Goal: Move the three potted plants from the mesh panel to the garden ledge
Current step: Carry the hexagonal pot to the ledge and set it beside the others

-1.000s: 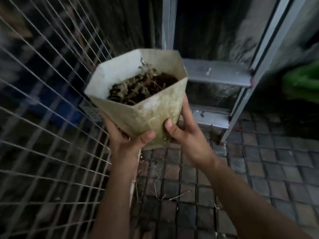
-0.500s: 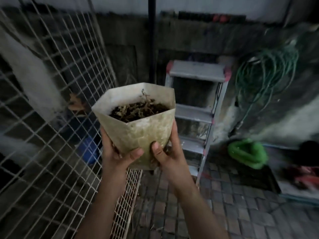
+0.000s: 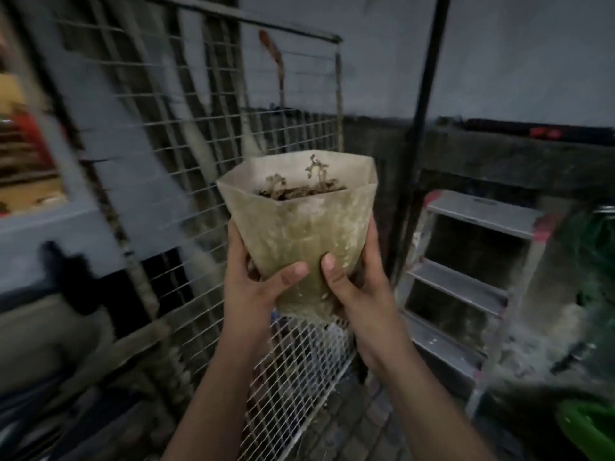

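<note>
Faceted, mottled pale pot [image 3: 299, 227] of dry stems, left hand [image 3: 256, 281] and right hand [image 3: 356, 287] grip clamped round its base, wire mesh panel [image 3: 199, 128] behind

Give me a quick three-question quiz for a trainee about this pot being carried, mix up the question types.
1. True or false: only one of the hands holds the pot.
2. Multiple choice: what stands to the right of the pot? A) a stepladder B) a wheelbarrow C) a bicycle
3. Fill in: the plant in the pot looks ____.

Key
1. False: the left hand and right hand both grip its lower part, thumbs on the near face.
2. A: the stepladder stands against the wall; the mesh panel is on the left.
3. Dried out, with thin withered stems.
</note>
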